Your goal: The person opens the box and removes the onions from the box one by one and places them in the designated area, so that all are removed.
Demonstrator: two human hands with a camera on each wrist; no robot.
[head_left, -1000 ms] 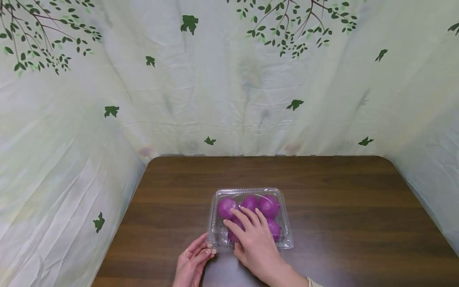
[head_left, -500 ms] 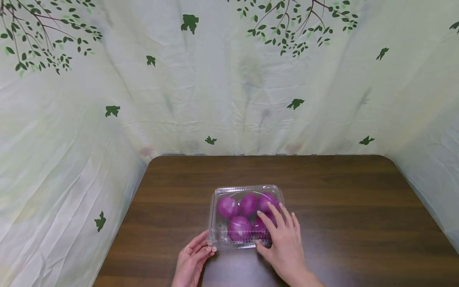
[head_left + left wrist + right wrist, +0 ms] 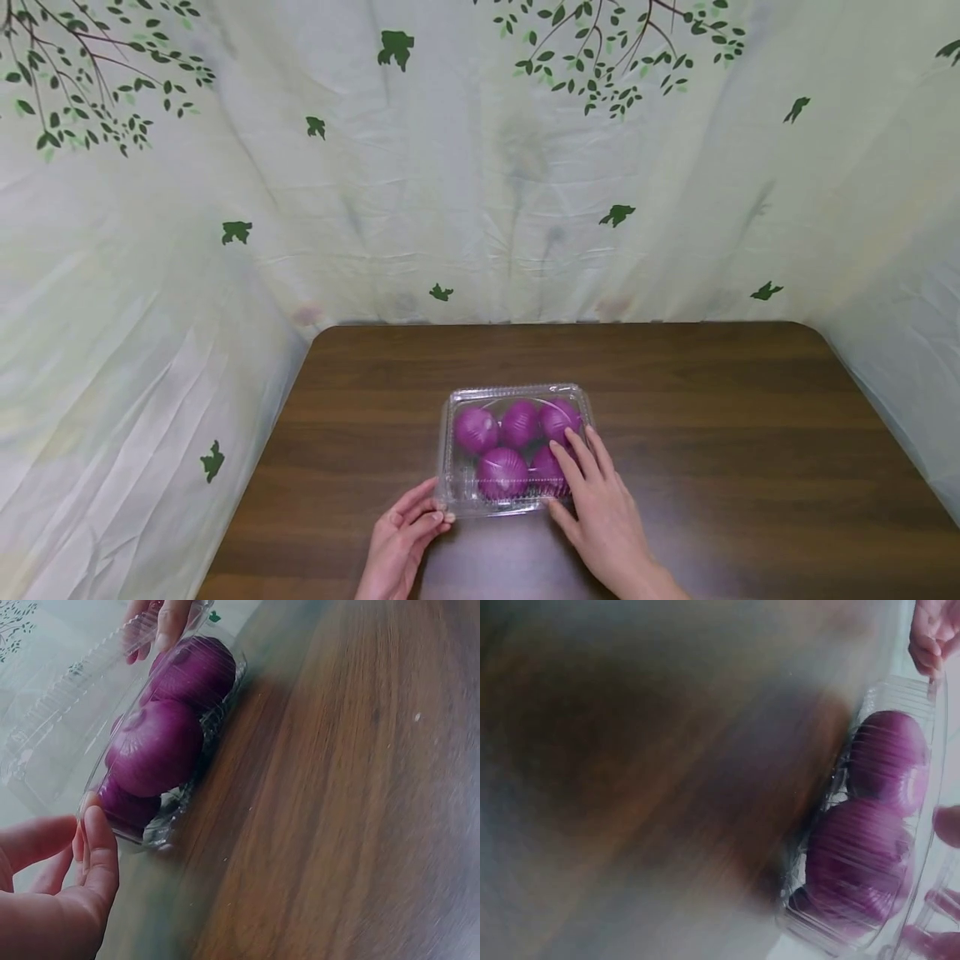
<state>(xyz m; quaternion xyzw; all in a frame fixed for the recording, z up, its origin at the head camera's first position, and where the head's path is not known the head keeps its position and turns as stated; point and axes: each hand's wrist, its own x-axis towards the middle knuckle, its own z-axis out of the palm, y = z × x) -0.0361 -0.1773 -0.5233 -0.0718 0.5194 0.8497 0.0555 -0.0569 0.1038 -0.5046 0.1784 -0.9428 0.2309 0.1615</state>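
Brown table [image 3: 750, 467]: left fingers [image 3: 102, 855] seemingly pinch box [image 3: 463, 492]; spread right fingers [image 3: 567, 464] overlap 2 onions [image 3: 557, 417].

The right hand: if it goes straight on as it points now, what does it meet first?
In the head view, the right hand would most likely meet the box first, at its right side, where the far right onion lies inside; contact now is hard to judge.

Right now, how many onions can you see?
5 onions, all in the box: far row left, middle and right; near row left and right, the last partly behind the right hand. Others may be hidden.
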